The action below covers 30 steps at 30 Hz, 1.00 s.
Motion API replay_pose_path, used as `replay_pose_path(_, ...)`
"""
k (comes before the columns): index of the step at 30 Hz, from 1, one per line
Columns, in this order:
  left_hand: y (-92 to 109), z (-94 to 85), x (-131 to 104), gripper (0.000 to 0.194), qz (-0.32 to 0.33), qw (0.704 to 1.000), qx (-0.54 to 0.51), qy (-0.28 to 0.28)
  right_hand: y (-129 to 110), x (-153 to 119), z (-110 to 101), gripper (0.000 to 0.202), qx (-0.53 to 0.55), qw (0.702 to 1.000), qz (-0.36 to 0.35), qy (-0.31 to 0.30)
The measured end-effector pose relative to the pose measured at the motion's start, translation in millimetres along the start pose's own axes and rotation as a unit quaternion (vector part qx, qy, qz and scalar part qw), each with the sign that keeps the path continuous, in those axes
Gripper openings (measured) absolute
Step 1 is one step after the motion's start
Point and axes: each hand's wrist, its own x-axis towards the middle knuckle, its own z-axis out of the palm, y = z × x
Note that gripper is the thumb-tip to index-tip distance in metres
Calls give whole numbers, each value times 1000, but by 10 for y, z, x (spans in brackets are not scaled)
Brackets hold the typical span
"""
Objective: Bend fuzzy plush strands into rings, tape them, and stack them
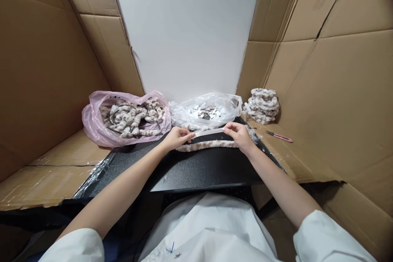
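A narrow whitish strip [209, 132] is stretched nearly straight between my two hands, just above the black tabletop. My left hand [177, 138] pinches its left end between thumb and fingers. At the other end, my right hand [238, 134] has it pinched the same way. Just nearer to me lies a fuzzy white-and-brown plush band [208, 144], running from one hand to the other. Whether the fingers also touch this band, or whether it joins the strip, I cannot tell.
Behind my hands is a clear plastic bag [225, 104] with small silvery-white pieces [205, 111]. A pink bag [92, 125] of plush bands stands left. To the right are stacked plush loops [263, 106] and pink-handled snips [280, 136]. Cardboard walls [337, 90] flank the black table [196, 172].
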Motion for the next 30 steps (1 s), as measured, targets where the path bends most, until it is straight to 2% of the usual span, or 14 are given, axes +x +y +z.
replay_pose_path(5,148,10,-47,41,60,996,63,-13,55,-54,-80,20,-129,991,-24,16)
replay_pose_path(8,179,23,-52,38,61,994,92,-9,76,18,-123,16,-231,972,-22,27)
replay_pose_path(11,178,37,-45,37,47,994,95,2,-15,96,-42,26,-296,952,-63,53)
replay_pose_path(12,174,41,-43,37,43,995,92,4,-70,122,22,28,-309,948,-75,34)
replay_pose_path(14,165,46,-43,37,41,996,85,5,-197,187,191,31,-339,935,-82,-56)
replay_pose_path(16,150,47,-45,38,45,996,75,7,-313,279,369,35,-387,905,-66,-165)
replay_pose_path(18,132,45,-47,39,48,997,63,6,-398,392,509,40,-415,869,-22,-269)
replay_pose_path(20,118,42,-48,39,45,997,56,3,-457,497,590,44,-432,835,22,-340)
replay_pose_path(22,112,38,-46,38,39,998,53,-2,-514,566,623,40,-450,810,34,-375)
replay_pose_path(25,122,39,-40,38,35,998,47,-5,-634,583,634,22,-470,789,14,-395)
replay_pose_path(27,140,43,-37,37,32,999,40,-1,-729,548,646,12,-486,782,3,-390)
replay_pose_path(30,181,36,-38,38,20,999,27,13,-839,444,678,14,-536,765,-35,-355)
